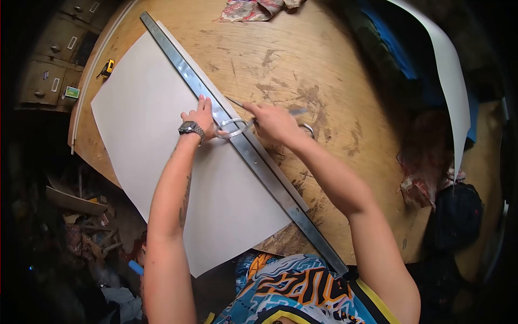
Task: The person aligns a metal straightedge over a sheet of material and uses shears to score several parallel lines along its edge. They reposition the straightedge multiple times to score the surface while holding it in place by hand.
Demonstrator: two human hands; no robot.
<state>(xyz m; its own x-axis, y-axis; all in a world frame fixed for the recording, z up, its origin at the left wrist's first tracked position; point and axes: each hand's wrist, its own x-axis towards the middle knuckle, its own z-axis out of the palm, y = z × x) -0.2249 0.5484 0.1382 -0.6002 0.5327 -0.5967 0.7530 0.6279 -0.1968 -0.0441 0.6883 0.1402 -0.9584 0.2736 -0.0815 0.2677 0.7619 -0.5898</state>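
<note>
Apparently, right fingers (252,107) clasp a knife (234,101), left fingers (202,101) splay across a straightedge (252,155), and drawers (60,48) sit shut.

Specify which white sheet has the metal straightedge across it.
The white sheet below the left hand; the metal straightedge crosses it. The other white sheet, at picture right, is curved and apart.

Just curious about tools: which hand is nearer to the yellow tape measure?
The left hand: it rests on the straightedge, across the sheet from the tape measure. The right hand is farther, beyond the straightedge.
</note>
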